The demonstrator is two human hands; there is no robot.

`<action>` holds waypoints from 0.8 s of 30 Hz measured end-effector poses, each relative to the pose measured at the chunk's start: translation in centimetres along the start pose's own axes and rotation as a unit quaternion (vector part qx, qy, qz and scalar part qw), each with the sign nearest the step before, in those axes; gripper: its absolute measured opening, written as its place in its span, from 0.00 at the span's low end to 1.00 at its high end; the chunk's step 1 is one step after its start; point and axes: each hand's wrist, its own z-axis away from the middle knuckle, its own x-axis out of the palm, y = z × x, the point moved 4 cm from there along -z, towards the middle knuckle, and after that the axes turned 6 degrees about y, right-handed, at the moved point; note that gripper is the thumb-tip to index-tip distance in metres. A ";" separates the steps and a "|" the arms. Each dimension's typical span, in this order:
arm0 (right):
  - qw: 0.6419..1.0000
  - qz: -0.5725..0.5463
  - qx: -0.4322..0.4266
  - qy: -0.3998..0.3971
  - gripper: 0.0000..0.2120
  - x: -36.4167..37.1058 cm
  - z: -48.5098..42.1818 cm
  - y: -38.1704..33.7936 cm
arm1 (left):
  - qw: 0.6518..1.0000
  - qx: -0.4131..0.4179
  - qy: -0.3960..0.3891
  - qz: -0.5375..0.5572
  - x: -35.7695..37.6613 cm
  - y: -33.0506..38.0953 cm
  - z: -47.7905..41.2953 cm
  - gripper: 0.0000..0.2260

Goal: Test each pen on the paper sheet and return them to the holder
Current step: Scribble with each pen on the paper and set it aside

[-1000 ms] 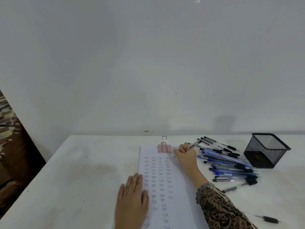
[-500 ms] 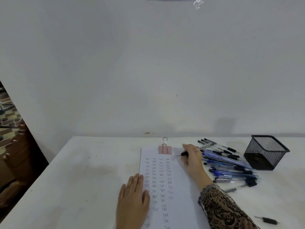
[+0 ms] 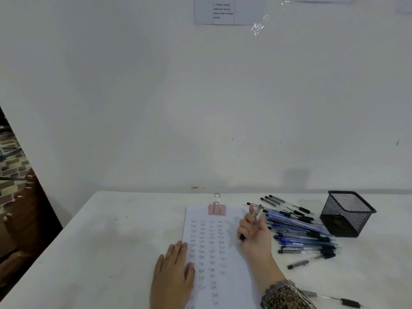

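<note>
A white paper sheet [image 3: 231, 253] with columns of small handwritten marks lies on the table, held at its top by a pink binder clip [image 3: 216, 208]. My left hand [image 3: 174, 277] presses flat on the sheet's left edge. My right hand [image 3: 255, 237] holds a clear pen [image 3: 256, 214] with its tip down at the sheet's right part. A pile of several blue and black pens [image 3: 298, 230] lies just right of that hand. The black mesh holder [image 3: 346, 214] stands tilted beyond the pile at the right; its inside looks dark and I see no pens in it.
A loose pen [image 3: 299, 263] lies below the pile, and another pen [image 3: 341, 301] lies near the front right by my patterned sleeve [image 3: 287, 296]. The white table [image 3: 111, 241] meets a white wall at the back; dark wooden furniture [image 3: 20, 219] stands past the table's left edge.
My right hand has drawn back down the sheet from near the clip to the right of the written columns, turning the pen more upright. My left hand stays put. The camera tilted up slightly.
</note>
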 end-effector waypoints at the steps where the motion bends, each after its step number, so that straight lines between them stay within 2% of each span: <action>1: 1.000 -0.007 0.008 -0.013 0.29 -0.2 0.1 0.0 | 1.000 0.000 0.002 0.000 0.0 0.0 0.0 0.45; 4: 1.000 -0.001 0.012 0.007 0.26 -0.4 0.3 0.3 | 1.000 0.000 0.013 0.005 0.0 0.0 0.2 0.45; 10: 0.993 0.078 -0.018 0.086 0.10 -0.2 1.0 0.6 | 0.999 -0.001 0.023 0.024 0.1 -0.2 0.3 0.43; 14: 0.981 0.140 -0.022 0.129 0.17 0.1 1.6 0.4 | 0.999 0.003 0.025 0.028 0.0 -0.1 0.3 0.41; 16: 0.964 0.227 -0.023 0.135 0.14 0.8 2.8 -0.4 | 0.999 0.007 0.030 0.024 0.0 -0.2 0.4 0.44; 17: 0.942 0.307 -0.027 0.135 0.12 1.3 3.7 -1.3 | 0.999 0.008 0.033 0.021 0.0 -0.2 0.4 0.44; 18: 0.906 0.403 -0.030 0.127 0.10 1.7 5.0 -2.2 | 0.999 0.009 0.035 0.018 0.0 -0.3 0.4 0.44; 19: 0.854 0.507 -0.032 0.113 0.08 1.9 6.4 -3.4 | 0.999 0.010 0.036 0.019 0.0 -0.3 0.4 0.44; 20: 0.786 0.610 -0.033 0.096 0.07 1.7 8.0 -4.6 | 0.999 0.010 0.038 0.021 0.1 -0.3 0.4 0.44; 21: 0.697 0.711 -0.033 0.082 0.08 1.2 9.6 -5.8 | 0.999 0.009 0.040 0.025 0.2 -0.3 0.4 0.44; 23: 0.482 0.873 -0.026 0.070 0.09 -0.2 12.4 -8.7 | 0.998 0.010 0.051 0.031 0.4 -0.4 0.3 0.43; 24: 0.400 0.913 -0.019 0.071 0.10 -0.8 13.5 -10.0 | 0.998 0.013 0.057 0.029 0.5 -0.4 0.3 0.43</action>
